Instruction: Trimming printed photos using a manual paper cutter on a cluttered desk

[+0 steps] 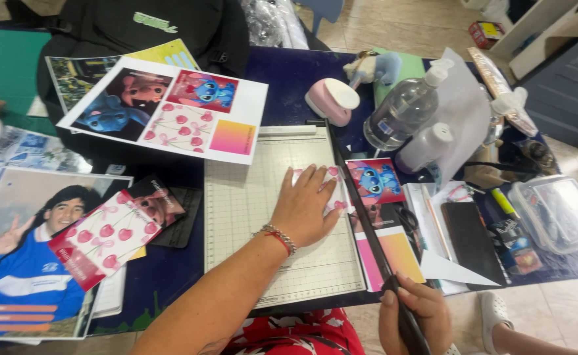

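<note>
My left hand [305, 205] lies flat, fingers spread, on a printed sheet [336, 190] with a cherry pattern, pressing it onto the gridded bed of a paper trimmer [249, 197]. A bracelet circles that wrist. My right hand [412, 315] is closed around the black handle of the trimmer's blade arm [361, 204], which lies down along the bed's right edge. Past the blade, the sheet's blue cartoon creature picture [376, 180] and an orange-pink gradient panel [396, 255] stick out to the right.
A printed sheet of cartoon pictures [170, 108] lies upper left, a cherry-pattern card [104, 236] and a photo print [25, 263] at left. A pink punch [331, 100], two clear bottles [404, 108], a black phone [470, 240] and a plastic box [555, 210] crowd the right.
</note>
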